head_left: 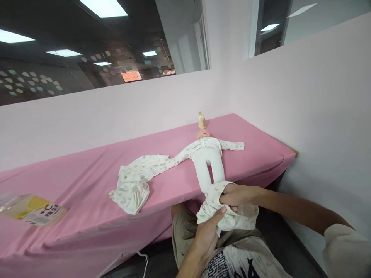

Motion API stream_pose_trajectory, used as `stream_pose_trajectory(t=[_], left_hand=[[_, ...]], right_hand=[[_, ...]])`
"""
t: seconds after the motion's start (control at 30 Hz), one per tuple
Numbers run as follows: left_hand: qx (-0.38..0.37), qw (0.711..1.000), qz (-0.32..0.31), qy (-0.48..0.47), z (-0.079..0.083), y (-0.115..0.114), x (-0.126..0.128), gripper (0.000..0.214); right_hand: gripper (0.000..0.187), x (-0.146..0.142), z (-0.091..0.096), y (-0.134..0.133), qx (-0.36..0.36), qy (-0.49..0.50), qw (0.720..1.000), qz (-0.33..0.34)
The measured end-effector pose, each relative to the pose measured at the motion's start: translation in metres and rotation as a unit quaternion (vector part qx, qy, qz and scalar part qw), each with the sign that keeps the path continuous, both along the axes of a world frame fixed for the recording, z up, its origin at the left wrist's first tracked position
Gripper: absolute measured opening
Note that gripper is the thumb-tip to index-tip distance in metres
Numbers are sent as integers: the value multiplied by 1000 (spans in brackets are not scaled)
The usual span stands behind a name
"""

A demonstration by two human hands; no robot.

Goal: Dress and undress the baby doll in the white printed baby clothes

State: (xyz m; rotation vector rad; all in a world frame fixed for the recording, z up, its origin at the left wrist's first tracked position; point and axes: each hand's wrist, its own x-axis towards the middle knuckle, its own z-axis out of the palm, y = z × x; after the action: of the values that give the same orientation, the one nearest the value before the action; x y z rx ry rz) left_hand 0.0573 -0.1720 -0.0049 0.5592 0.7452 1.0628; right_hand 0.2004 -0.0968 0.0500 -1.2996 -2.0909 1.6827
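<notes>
A baby doll (203, 134) lies on its back on the pink-covered table, head away from me. It has a white patterned top (199, 144) and white legs (209, 168) that point towards me. Over my lap, at the doll's feet, bunched white patterned baby pants (213, 200) surround the lower ends of the legs. My left hand (207, 233) grips the near edge of the pants, thumb on top. Reaching in from the right, my right hand (239, 196) has its fingers tucked into the cloth and closed on it. The doll's feet are hidden by the fabric.
Another patterned white garment (135, 183) lies crumpled left of the doll. A pump bottle (202, 120) stands beyond its head. A clear bottle with yellow liquid (33, 209) lies at far left. A white hanger (142, 255) shows below the pink cloth (95, 181). Walls border the table.
</notes>
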Motion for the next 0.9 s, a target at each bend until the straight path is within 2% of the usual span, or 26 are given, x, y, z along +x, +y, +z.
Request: stream_pose_trajectory(t=[0.13, 0.2, 0.27, 0.33, 0.37, 0.4, 0.47, 0.57, 0.67, 0.77, 0.9], left_hand=[[-67, 990, 41, -119, -2, -9, -22, 7], [-66, 977, 64, -192, -6, -10, -42, 18], [-35, 964, 75, -252, -9, -10, -63, 34], [11, 955, 67, -289, -9, -11, -82, 43], [33, 952, 58, -298, -7, -14, -91, 46], [50, 951, 51, -300, -4, -18, -98, 48], [64, 952, 45, -295, 4, -30, -110, 49], [57, 953, 64, -291, 14, -50, -118, 46], [60, 955, 67, -282, 13, -57, -116, 44], [57, 958, 34, -279, -2, -45, -103, 49], [24, 957, 11, -288, -25, -16, -71, 48]], right_hand=[[21, 15, 11, 20, -21, 105, 988, 110], [29, 21, 11, 35, -5, 135, 985, 112], [32, 21, 7, 49, 102, 134, 985, 44], [32, 14, -2, 60, 273, 94, 957, -28], [34, 9, -7, 65, 349, 60, 935, -29], [38, 3, -12, 70, 405, 21, 914, -3], [50, -10, -22, 79, 469, -55, 878, 81], [63, -28, -34, 89, 502, -128, 835, 183], [65, -37, -41, 95, 511, -143, 816, 230], [58, -38, -42, 100, 510, -120, 820, 231], [51, -33, -32, 105, 493, -72, 840, 213]])
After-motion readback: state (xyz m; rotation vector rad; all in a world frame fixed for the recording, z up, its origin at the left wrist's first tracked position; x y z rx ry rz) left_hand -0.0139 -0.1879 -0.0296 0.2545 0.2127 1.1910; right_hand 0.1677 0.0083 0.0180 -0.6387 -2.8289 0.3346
